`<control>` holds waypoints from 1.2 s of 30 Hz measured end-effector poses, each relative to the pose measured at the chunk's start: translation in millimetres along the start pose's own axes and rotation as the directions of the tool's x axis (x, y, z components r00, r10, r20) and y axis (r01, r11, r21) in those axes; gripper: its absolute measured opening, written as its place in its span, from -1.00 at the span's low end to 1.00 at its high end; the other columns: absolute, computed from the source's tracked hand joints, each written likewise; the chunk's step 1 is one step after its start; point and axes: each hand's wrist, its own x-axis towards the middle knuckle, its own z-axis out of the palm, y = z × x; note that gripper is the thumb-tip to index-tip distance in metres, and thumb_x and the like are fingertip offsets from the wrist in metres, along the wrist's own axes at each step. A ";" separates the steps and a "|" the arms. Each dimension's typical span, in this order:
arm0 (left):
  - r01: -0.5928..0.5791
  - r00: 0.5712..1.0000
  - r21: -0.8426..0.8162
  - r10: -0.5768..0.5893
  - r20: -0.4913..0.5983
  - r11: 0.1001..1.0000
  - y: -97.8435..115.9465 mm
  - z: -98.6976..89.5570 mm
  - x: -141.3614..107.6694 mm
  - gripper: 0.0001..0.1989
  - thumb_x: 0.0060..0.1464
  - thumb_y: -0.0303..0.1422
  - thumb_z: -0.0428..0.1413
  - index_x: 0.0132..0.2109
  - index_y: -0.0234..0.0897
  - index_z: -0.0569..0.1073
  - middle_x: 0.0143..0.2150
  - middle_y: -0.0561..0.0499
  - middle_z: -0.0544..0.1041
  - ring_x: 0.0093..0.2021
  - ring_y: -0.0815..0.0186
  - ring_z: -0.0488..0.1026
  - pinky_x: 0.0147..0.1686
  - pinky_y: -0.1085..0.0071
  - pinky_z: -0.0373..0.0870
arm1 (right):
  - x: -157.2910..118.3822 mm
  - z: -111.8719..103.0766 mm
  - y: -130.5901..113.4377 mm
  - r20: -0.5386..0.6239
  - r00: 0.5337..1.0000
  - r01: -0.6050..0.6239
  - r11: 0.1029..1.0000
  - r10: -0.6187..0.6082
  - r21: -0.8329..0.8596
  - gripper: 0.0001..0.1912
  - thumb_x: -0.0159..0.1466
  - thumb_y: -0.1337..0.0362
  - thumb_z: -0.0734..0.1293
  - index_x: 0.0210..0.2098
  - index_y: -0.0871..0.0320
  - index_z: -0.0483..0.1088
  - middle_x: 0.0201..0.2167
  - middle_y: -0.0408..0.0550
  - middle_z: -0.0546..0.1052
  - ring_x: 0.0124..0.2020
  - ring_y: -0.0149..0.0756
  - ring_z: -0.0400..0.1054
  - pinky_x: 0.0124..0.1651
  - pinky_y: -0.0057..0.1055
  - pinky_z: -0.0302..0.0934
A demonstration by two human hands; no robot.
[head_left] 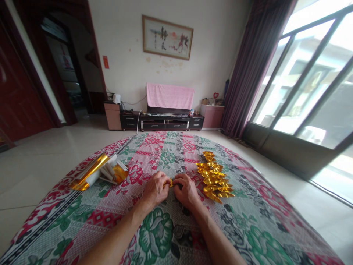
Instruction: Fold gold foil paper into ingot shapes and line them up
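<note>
Between my two hands, at the middle of the patterned cloth, is a small piece of gold foil paper (171,183), mostly covered by fingers. My left hand (156,187) pinches its left side, fingers curled. From the right, my right hand (186,189) closes on its other end with bent fingers. To the right of my hands lies a cluster of folded gold foil pieces (215,177), arranged in a column. On the left rest a gold foil roll or sheet (92,171) and several white-backed papers (109,170).
The flowered cloth (157,235) covers the surface under my arms. Beyond it stand a low black cabinet (165,123) and a pink cloth (170,96) draped over something. A purple curtain (248,66) and large windows are at the right, a doorway at the left.
</note>
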 end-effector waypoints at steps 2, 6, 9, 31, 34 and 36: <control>0.001 1.000 0.009 -0.001 0.004 1.000 -0.2 -0.1 0.0 -0.85 -0.03 -0.53 0.02 -0.35 -0.24 0.45 -0.31 0.00 0.36 -0.25 0.33 0.35 -0.16 0.41 0.29 | 0.1 0.5 -1.4 -0.005 1.000 -0.013 1.000 0.013 -0.007 -0.83 0.06 0.42 0.26 -0.47 0.13 0.50 -0.31 -0.05 0.48 -0.27 -0.33 0.35 -0.14 -0.42 0.22; 0.003 1.000 0.025 -0.003 -0.005 1.000 -0.6 0.3 -0.5 -0.87 -0.02 -0.52 0.03 -0.35 -0.24 0.44 -0.30 0.00 0.36 -0.25 0.33 0.35 -0.17 0.41 0.28 | 0.1 2.9 -2.0 -0.014 0.999 -0.033 0.999 0.032 -0.035 -0.91 0.08 0.36 0.31 -0.48 0.13 0.47 -0.32 -0.04 0.47 -0.26 -0.31 0.34 -0.14 -0.41 0.21; -0.003 1.000 0.027 0.003 -0.006 1.000 -0.3 0.4 -0.9 -0.87 -0.01 -0.51 0.02 -0.35 -0.24 0.44 -0.31 0.00 0.36 -0.26 0.33 0.35 -0.19 0.42 0.28 | 0.4 4.3 -0.8 -0.004 1.000 -0.030 0.999 0.030 -0.044 -0.91 0.08 0.39 0.30 -0.48 0.14 0.45 -0.32 -0.04 0.46 -0.26 -0.31 0.33 -0.14 -0.41 0.19; -0.011 1.000 -0.078 0.012 0.017 0.997 -12.0 1.1 2.4 -0.84 -0.08 -0.56 0.02 -0.30 -0.29 0.39 -0.29 -0.01 0.36 -0.27 0.34 0.35 -0.22 0.42 0.34 | 1.7 5.3 -7.8 0.009 0.996 -0.084 0.981 0.087 -0.176 -0.94 0.09 0.37 0.28 -0.50 0.14 0.37 -0.36 -0.07 0.39 -0.28 -0.31 0.27 -0.15 -0.41 0.11; 0.002 1.000 -0.081 -0.001 0.020 0.997 -11.9 1.2 2.6 -0.82 -0.09 -0.57 0.01 -0.29 -0.29 0.39 -0.28 -0.02 0.36 -0.26 0.33 0.35 -0.21 0.40 0.34 | 1.8 6.5 -6.8 0.007 0.996 -0.085 0.981 0.087 -0.175 -0.93 0.09 0.36 0.28 -0.51 0.14 0.37 -0.36 -0.07 0.39 -0.28 -0.30 0.27 -0.15 -0.40 0.11; 0.008 1.000 -0.084 -0.006 0.023 0.996 -12.8 2.4 2.8 -0.80 -0.10 -0.58 0.00 -0.29 -0.30 0.39 -0.27 -0.02 0.36 -0.25 0.33 0.35 -0.20 0.40 0.35 | 1.8 7.4 -6.2 0.002 0.997 -0.080 0.982 0.082 -0.171 -0.93 0.10 0.36 0.28 -0.51 0.14 0.38 -0.37 -0.07 0.39 -0.28 -0.30 0.26 -0.15 -0.40 0.10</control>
